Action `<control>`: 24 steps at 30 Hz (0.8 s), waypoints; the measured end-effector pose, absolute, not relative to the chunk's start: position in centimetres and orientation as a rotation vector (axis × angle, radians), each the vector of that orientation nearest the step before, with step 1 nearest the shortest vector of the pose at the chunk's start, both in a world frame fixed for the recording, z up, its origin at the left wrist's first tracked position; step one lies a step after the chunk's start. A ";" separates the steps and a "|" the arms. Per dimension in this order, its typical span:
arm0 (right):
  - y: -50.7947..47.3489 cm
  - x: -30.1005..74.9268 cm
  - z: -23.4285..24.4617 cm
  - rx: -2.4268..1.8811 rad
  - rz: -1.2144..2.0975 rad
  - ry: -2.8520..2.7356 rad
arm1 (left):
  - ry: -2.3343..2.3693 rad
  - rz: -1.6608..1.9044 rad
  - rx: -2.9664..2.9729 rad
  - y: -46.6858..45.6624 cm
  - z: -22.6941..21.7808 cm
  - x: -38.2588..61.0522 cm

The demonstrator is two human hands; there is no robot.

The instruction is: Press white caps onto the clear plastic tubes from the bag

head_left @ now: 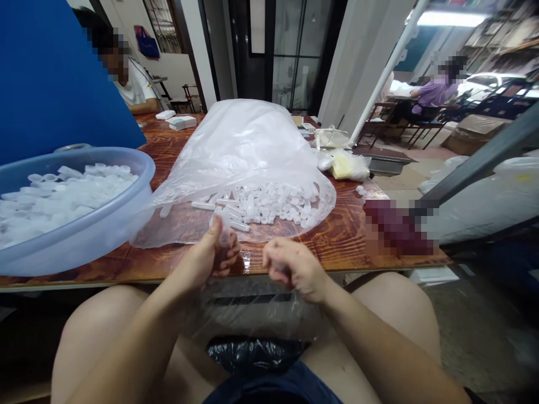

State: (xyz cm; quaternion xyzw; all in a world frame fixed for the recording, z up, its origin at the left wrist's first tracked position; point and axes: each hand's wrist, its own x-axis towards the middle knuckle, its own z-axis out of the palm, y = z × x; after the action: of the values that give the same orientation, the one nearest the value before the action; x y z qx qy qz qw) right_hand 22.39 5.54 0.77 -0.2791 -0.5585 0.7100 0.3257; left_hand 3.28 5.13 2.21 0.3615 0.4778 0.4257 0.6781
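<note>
My left hand (217,249) is closed around a translucent plastic tube (224,229), its thumb pointing up along the side. To its right, at the table's front edge, my right hand (295,268) is curled shut with its knuckles up. Whatever it may grip is hidden by the fingers. Just beyond both hands lies the open mouth of a large translucent plastic bag (252,143). Small white plastic caps (273,205) spill inside that mouth, with several slim tubes (240,226) at their near left side.
A pale blue basin (105,224) of white translucent pieces (63,199) stands at the left on the brown table (349,230). Behind it rises a blue panel (50,73). Small plastic packets (347,164) lie at the right. A grey bar (475,163) slants beside the table. Two people sit farther back.
</note>
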 end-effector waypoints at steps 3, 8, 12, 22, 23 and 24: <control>4.4 21.3 0.6 -0.768 1.356 -2.042 | 1.064 0.922 0.849 5.4 2.2 2.0; 7.1 22.8 0.7 -0.711 0.618 -2.177 | 1.332 1.178 1.082 5.9 1.3 1.7; 11.8 25.2 -0.7 -1.272 0.048 -2.017 | 1.440 1.259 1.228 5.8 1.2 2.6; 13.5 24.9 -1.3 -1.240 0.203 -2.049 | 1.170 1.149 1.276 5.8 0.5 4.2; 13.0 24.7 -0.9 -1.138 0.352 -1.922 | 1.142 1.114 1.249 5.8 0.5 4.3; 12.5 24.3 -0.6 -1.040 0.522 -1.775 | 1.110 1.077 1.230 5.8 0.5 4.4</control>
State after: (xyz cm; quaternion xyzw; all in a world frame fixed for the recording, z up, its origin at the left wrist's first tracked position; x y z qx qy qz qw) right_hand 24.31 12.49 -0.61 -0.4277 -0.7301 0.2145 0.4879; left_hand 4.41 5.76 0.48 0.5198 0.4689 0.4551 0.5503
